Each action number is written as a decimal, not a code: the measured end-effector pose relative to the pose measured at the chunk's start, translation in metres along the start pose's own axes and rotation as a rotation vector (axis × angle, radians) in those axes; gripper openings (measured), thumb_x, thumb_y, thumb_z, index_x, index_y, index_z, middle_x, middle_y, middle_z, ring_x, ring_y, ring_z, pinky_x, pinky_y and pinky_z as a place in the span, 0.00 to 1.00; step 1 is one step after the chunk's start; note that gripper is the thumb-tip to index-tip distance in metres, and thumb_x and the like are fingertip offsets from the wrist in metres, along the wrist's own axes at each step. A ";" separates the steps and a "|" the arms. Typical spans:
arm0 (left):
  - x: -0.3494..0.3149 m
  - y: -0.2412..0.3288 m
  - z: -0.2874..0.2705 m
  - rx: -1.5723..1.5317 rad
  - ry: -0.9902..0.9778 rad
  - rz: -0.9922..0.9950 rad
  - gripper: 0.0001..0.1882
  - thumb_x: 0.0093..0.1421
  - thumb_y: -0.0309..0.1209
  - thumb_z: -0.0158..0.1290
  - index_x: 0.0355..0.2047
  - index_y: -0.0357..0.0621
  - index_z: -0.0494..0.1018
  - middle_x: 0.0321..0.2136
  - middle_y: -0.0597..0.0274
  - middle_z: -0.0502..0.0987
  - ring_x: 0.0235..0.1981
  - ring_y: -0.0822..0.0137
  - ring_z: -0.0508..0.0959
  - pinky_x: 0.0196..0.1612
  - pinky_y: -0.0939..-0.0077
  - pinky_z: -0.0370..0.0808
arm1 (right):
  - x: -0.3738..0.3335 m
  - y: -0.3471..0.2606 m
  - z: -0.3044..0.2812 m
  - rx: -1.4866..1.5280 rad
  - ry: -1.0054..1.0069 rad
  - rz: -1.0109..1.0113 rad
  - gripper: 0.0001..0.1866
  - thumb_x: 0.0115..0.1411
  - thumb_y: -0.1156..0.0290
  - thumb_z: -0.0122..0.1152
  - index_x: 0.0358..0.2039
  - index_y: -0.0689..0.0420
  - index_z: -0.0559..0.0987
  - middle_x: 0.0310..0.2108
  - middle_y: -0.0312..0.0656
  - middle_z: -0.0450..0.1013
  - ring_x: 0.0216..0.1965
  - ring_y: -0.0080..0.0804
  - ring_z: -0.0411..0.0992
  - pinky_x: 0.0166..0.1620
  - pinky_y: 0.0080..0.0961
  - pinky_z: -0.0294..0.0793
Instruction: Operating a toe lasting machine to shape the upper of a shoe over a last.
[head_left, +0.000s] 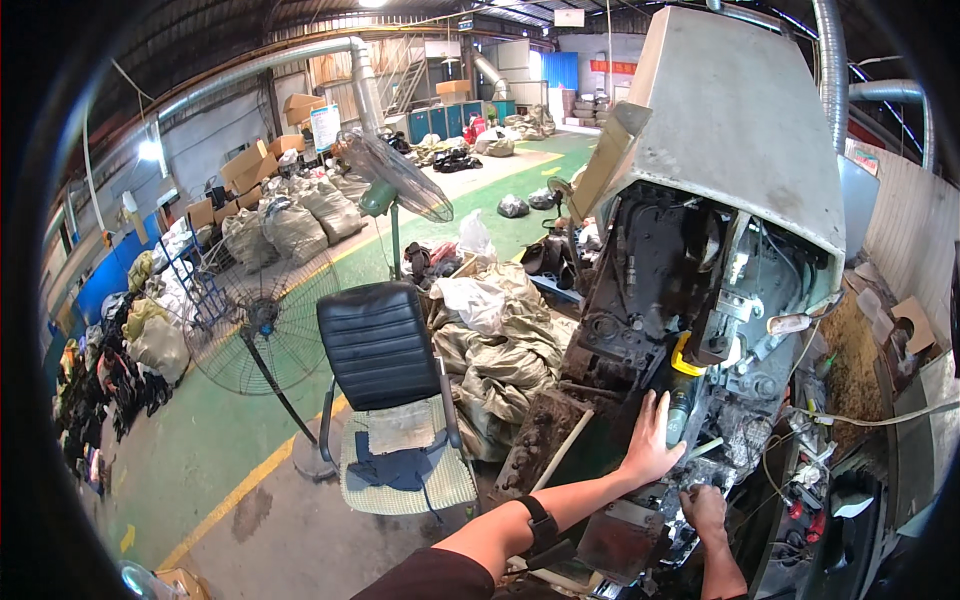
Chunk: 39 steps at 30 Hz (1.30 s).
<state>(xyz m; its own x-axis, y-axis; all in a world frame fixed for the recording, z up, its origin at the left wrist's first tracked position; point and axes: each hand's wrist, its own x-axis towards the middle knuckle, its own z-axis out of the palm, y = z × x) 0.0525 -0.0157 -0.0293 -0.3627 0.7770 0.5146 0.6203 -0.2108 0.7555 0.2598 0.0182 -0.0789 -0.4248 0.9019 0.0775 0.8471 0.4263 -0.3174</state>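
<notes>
A dark green shoe-shaped piece (679, 412) lies lengthwise in the opening of a large machine (735, 110). My left hand (652, 445) is against its near left side, fingers stretched along it and the thumb side partly hidden. A yellow curved part (684, 356) sits at the piece's far end, beneath the machine's metal head. Closer to me, my right hand (706, 510) has its fingers curled at the grimy lower metalwork; whatever they hold is hidden. A dark band circles my left forearm.
Left of the machine stands a black-backed office chair (378, 345), with piled tan sacks (500, 340) behind it. Two caged fans (262, 318) stand farther left. A pale cable (875, 420) crosses at right. Sacks and cardboard boxes (248, 165) line the far wall.
</notes>
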 end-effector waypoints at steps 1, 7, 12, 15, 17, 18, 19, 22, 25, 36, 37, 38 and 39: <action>0.000 0.000 0.000 -0.001 0.001 -0.002 0.52 0.56 0.35 0.62 0.72 0.36 0.42 0.70 0.28 0.43 0.72 0.34 0.45 0.74 0.51 0.46 | 0.000 0.000 0.000 -0.002 -0.002 -0.001 0.14 0.55 0.57 0.70 0.34 0.53 0.87 0.30 0.51 0.81 0.36 0.51 0.81 0.44 0.41 0.80; 0.001 0.001 0.001 -0.011 0.010 -0.003 0.52 0.56 0.35 0.62 0.72 0.35 0.42 0.70 0.27 0.43 0.72 0.34 0.45 0.73 0.51 0.46 | 0.004 0.001 -0.002 -0.019 -0.046 0.025 0.14 0.55 0.58 0.70 0.35 0.54 0.87 0.30 0.49 0.82 0.36 0.49 0.81 0.45 0.42 0.80; 0.001 0.003 0.001 -0.027 -0.007 -0.004 0.52 0.56 0.35 0.62 0.72 0.35 0.41 0.70 0.26 0.42 0.72 0.33 0.45 0.73 0.49 0.45 | 0.001 0.001 -0.004 0.022 0.019 0.020 0.14 0.54 0.60 0.70 0.30 0.58 0.86 0.27 0.51 0.81 0.32 0.49 0.81 0.41 0.42 0.80; 0.000 0.000 0.000 -0.018 -0.004 0.000 0.53 0.56 0.36 0.62 0.72 0.35 0.41 0.70 0.26 0.42 0.72 0.32 0.45 0.73 0.49 0.46 | 0.001 -0.003 -0.008 -0.015 0.044 -0.045 0.14 0.61 0.61 0.65 0.37 0.60 0.84 0.27 0.52 0.81 0.32 0.49 0.81 0.37 0.41 0.79; -0.002 -0.001 -0.003 -0.013 -0.004 -0.001 0.53 0.56 0.37 0.62 0.72 0.35 0.41 0.70 0.26 0.42 0.72 0.32 0.45 0.73 0.49 0.46 | 0.004 -0.007 -0.006 0.205 0.148 -0.034 0.15 0.65 0.63 0.60 0.43 0.61 0.82 0.28 0.54 0.80 0.31 0.51 0.80 0.37 0.42 0.78; -0.002 -0.001 -0.002 -0.033 0.026 0.000 0.50 0.58 0.38 0.61 0.71 0.35 0.44 0.70 0.26 0.44 0.72 0.33 0.46 0.73 0.49 0.47 | 0.006 -0.016 -0.014 0.422 0.260 -0.023 0.16 0.68 0.64 0.56 0.49 0.61 0.80 0.29 0.56 0.79 0.31 0.54 0.79 0.37 0.43 0.76; -0.002 -0.001 -0.002 -0.053 0.055 0.000 0.47 0.60 0.39 0.60 0.71 0.35 0.47 0.70 0.26 0.46 0.72 0.33 0.48 0.73 0.50 0.48 | 0.005 -0.027 -0.021 0.569 0.209 0.039 0.19 0.72 0.67 0.50 0.58 0.61 0.72 0.31 0.55 0.79 0.31 0.50 0.79 0.36 0.40 0.75; 0.004 -0.011 -0.006 -0.295 0.065 -0.104 0.37 0.65 0.40 0.56 0.68 0.34 0.57 0.68 0.28 0.53 0.71 0.37 0.53 0.72 0.54 0.52 | 0.002 -0.079 -0.033 0.774 0.208 -0.073 0.40 0.64 0.67 0.64 0.70 0.64 0.54 0.52 0.60 0.74 0.49 0.51 0.77 0.48 0.37 0.77; 0.006 -0.036 -0.012 -0.607 0.081 -0.261 0.26 0.70 0.38 0.51 0.61 0.32 0.68 0.65 0.37 0.64 0.67 0.52 0.65 0.68 0.66 0.60 | 0.016 -0.131 -0.046 0.610 0.113 -0.154 0.58 0.52 0.66 0.74 0.72 0.66 0.44 0.60 0.68 0.65 0.59 0.58 0.70 0.58 0.43 0.71; 0.009 -0.011 -0.065 -0.951 0.134 -0.489 0.37 0.65 0.29 0.59 0.69 0.31 0.55 0.67 0.41 0.61 0.67 0.57 0.64 0.69 0.65 0.60 | 0.005 -0.159 -0.104 0.945 0.043 0.263 0.60 0.46 0.70 0.75 0.73 0.66 0.45 0.65 0.60 0.62 0.66 0.49 0.62 0.66 0.32 0.62; 0.015 0.000 -0.076 -1.001 0.073 -0.536 0.36 0.65 0.28 0.59 0.68 0.32 0.56 0.64 0.43 0.65 0.64 0.59 0.67 0.66 0.65 0.63 | -0.022 -0.156 -0.115 1.075 -0.016 0.218 0.59 0.47 0.70 0.75 0.73 0.67 0.46 0.65 0.59 0.62 0.66 0.48 0.62 0.66 0.33 0.61; 0.021 0.008 -0.091 -1.044 0.027 -0.585 0.35 0.64 0.27 0.60 0.68 0.33 0.57 0.61 0.46 0.68 0.60 0.61 0.71 0.64 0.66 0.67 | -0.048 -0.151 -0.117 1.207 -0.085 0.162 0.58 0.48 0.69 0.75 0.72 0.68 0.47 0.65 0.59 0.61 0.66 0.48 0.62 0.67 0.33 0.60; 0.024 0.021 -0.101 -1.091 -0.114 -0.527 0.33 0.63 0.26 0.60 0.66 0.33 0.60 0.57 0.49 0.72 0.56 0.63 0.74 0.61 0.68 0.69 | -0.079 -0.147 -0.119 1.115 0.002 0.013 0.58 0.48 0.69 0.76 0.72 0.69 0.48 0.66 0.57 0.61 0.67 0.46 0.61 0.68 0.35 0.59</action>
<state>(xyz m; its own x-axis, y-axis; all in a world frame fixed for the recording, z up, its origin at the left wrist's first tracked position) -0.0132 -0.0613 0.0400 -0.2965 0.9540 0.0444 -0.5149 -0.1988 0.8339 0.2064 -0.1075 0.0742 -0.4170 0.9063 0.0694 0.0902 0.1172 -0.9890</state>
